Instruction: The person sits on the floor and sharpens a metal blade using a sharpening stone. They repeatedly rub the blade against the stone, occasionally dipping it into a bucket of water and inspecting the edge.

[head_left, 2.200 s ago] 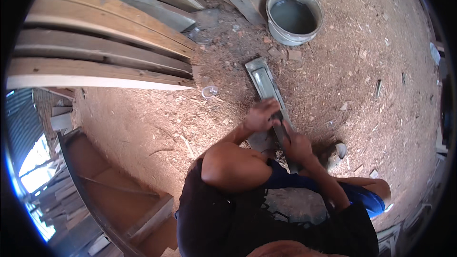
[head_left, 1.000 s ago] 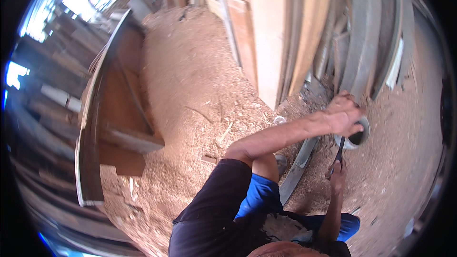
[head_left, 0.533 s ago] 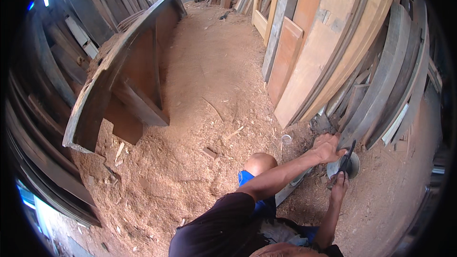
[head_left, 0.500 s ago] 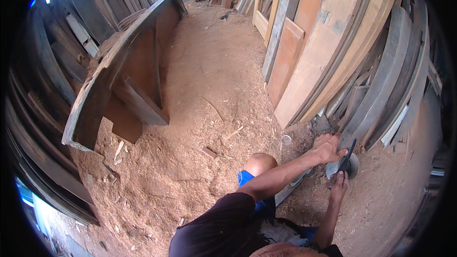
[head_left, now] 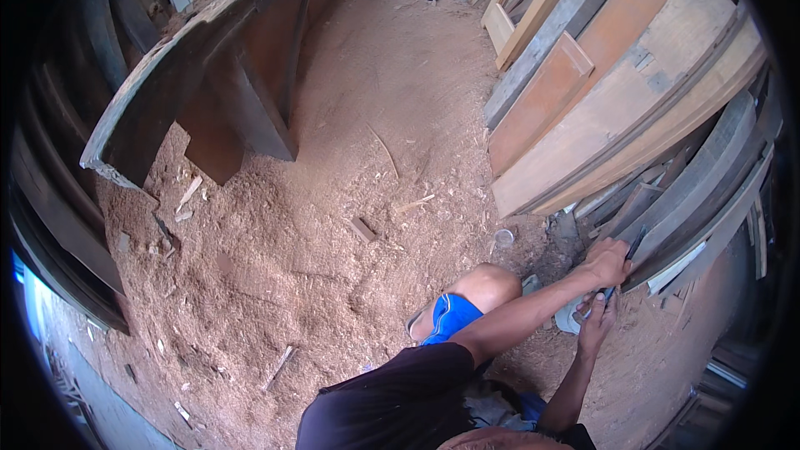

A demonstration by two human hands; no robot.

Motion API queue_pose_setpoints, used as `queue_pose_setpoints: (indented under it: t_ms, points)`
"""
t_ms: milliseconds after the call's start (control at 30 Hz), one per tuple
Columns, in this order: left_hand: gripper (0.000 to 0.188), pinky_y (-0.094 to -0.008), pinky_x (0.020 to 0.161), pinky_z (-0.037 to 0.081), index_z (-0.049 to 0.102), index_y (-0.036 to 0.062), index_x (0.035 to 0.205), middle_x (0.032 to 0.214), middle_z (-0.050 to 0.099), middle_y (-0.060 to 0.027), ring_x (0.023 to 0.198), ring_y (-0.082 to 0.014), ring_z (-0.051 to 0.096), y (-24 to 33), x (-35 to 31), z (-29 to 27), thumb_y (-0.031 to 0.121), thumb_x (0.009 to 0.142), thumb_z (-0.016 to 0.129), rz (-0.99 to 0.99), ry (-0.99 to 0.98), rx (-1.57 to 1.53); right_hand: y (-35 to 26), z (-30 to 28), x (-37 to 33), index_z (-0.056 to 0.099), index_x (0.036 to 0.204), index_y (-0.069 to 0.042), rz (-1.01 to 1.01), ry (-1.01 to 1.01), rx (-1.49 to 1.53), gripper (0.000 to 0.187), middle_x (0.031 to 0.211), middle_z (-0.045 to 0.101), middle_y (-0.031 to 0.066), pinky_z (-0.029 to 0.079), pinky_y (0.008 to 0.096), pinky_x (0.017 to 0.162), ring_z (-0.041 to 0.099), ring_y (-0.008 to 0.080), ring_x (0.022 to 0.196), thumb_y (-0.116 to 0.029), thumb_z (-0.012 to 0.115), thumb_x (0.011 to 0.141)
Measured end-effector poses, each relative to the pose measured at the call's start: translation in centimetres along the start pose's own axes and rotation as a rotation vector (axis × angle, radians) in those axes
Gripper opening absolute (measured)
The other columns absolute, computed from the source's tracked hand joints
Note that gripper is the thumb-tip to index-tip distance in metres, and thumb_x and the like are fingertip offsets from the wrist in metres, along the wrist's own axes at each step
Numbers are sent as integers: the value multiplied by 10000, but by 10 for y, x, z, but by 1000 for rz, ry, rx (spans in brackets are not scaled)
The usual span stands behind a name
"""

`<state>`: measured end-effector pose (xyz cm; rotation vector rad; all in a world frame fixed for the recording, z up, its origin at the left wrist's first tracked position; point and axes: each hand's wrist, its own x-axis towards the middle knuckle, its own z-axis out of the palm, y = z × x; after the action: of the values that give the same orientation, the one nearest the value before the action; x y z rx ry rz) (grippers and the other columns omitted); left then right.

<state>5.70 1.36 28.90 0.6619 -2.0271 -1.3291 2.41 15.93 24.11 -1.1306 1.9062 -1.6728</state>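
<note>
My right hand [head_left: 597, 323] is closed round the lower end of a long, narrow dark tool [head_left: 637, 243]; its exact kind does not show. Close above, my left hand [head_left: 607, 263] has its fingers curled against the same tool, near its middle. What lies inside those fingers is hidden. Partly behind my forearm and right hand sits a round, pale container [head_left: 568, 319] on the ground. My bent knee [head_left: 490, 285], below blue shorts, is left of my left forearm.
Boards [head_left: 617, 92] lean along the right side. A long, dark wooden piece with a rough edge [head_left: 158, 58] stands at left. Wood shavings cover the ground [head_left: 317, 283], with a small brown block [head_left: 363, 230] and a clear cup [head_left: 503, 238] on it.
The view has shifted, so the boards and the ground sit differently in it. My left hand has come onto the tool, which stood apart from it, and the container is now more covered.
</note>
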Motion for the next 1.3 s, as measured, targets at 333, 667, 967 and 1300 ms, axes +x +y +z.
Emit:
queue_pose_setpoints:
  t_ms: [333,667,967,1300]
  points:
    - [235,-534,850,530,676,-16,1042,946,700,-292,952,-491,674,-1,7,-15,153,878,678,-9,158,-86,-10,16,-2,548,1222,-40,79,8,-25,229,909,601,36,492,279,664,581,113,741,-207,515,1069]
    - [286,-443,828,553,660,-24,1147,960,720,-255,926,-408,722,-5,1,-15,78,880,678,60,119,-135,6,12,-29,537,1171,-11,115,25,77,246,877,599,28,466,258,631,555,88,719,-227,554,1054]
    - [267,-407,825,559,637,-12,1142,944,703,-212,916,-382,722,-11,2,-5,38,882,668,76,-25,-108,26,-2,-47,527,1209,-27,222,17,11,232,815,574,15,437,241,585,526,75,664,-196,545,1050]
    - [373,-458,775,572,562,11,1217,898,689,-236,855,-423,718,-25,2,35,84,878,698,99,-240,25,33,-3,-39,500,1307,15,201,135,21,317,900,603,59,505,284,643,586,118,726,-166,493,1048]
